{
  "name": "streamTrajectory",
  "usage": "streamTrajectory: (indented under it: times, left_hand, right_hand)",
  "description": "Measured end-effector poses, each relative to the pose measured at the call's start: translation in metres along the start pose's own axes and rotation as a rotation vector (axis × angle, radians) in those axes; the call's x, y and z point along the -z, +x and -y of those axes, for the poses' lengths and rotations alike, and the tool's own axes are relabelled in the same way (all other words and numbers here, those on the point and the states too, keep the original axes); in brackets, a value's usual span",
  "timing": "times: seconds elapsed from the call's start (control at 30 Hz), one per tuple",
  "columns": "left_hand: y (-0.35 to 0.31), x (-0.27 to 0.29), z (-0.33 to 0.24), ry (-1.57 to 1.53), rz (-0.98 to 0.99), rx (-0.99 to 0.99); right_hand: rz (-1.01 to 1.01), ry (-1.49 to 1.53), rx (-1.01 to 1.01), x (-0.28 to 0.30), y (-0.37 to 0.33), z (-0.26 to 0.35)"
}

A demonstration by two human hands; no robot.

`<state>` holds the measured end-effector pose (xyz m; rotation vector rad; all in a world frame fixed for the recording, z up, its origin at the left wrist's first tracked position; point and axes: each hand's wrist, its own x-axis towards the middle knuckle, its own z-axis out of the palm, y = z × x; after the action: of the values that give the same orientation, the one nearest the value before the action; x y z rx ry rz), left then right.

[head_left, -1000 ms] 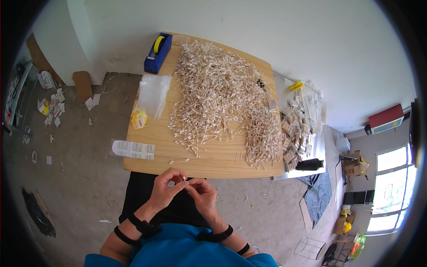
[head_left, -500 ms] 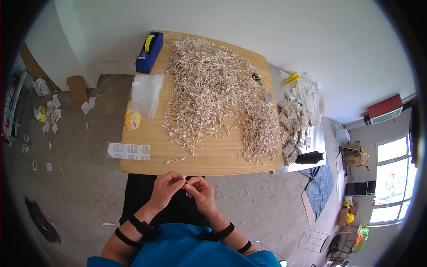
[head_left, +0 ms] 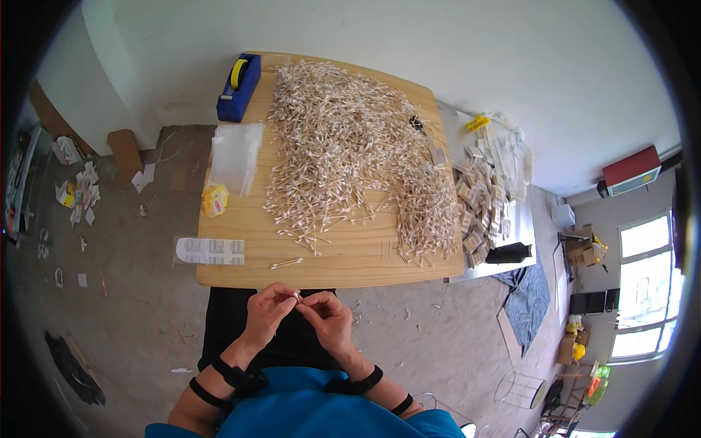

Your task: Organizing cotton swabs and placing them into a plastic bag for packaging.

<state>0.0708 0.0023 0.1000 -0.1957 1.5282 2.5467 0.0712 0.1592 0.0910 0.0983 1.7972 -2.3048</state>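
A cotton swab (head_left: 296, 298) is between the two hands, its white tip showing at the fingertips of the left hand (head_left: 266, 314), which pinches it between thumb and fingers. The right hand (head_left: 328, 321) has its thumb and fingers drawn together just beside the stem; whether it also grips the swab cannot be told. Both hands are on the person's side of the wooden table (head_left: 343, 266), near its front edge, with floor (head_left: 394, 336) in view to the right of the right hand.

Just ahead of the left hand, a few loose swabs (head_left: 286, 263) lie close to that edge, and a strip of wood runs left and right of them. To the left, a printed sheet (head_left: 211, 251) juts slightly past the table's left edge. Farther ahead on that side come a yellow packet (head_left: 215, 200), clear plastic bags (head_left: 236, 157) and a blue tape dispenser (head_left: 239, 95).

The large swab pile (head_left: 328, 139) spreads well ahead of both hands. Ahead and right of the right hand, a smaller pile (head_left: 426, 219) reaches almost to the table's right edge; beyond it are small boxes (head_left: 478, 197) and a black cylinder (head_left: 509, 253).
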Motion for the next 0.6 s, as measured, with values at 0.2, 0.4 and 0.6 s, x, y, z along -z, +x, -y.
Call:
streamTrajectory:
  times: [0.2,0.4,0.6]
  left_hand:
    - [0.003,0.005,0.011,0.011,-0.064,-0.04]
    - [0.007,0.005,0.016,0.048,-0.112,0.022]
    - [0.002,0.01,0.029,0.187,-0.079,0.066]
  right_hand:
    - [0.003,-0.042,0.035,0.001,0.001,-0.004]
    - [-0.013,0.006,-0.067,0.006,0.002,-0.01]
    - [0.021,0.142,-0.057,0.016,0.007,-0.017]
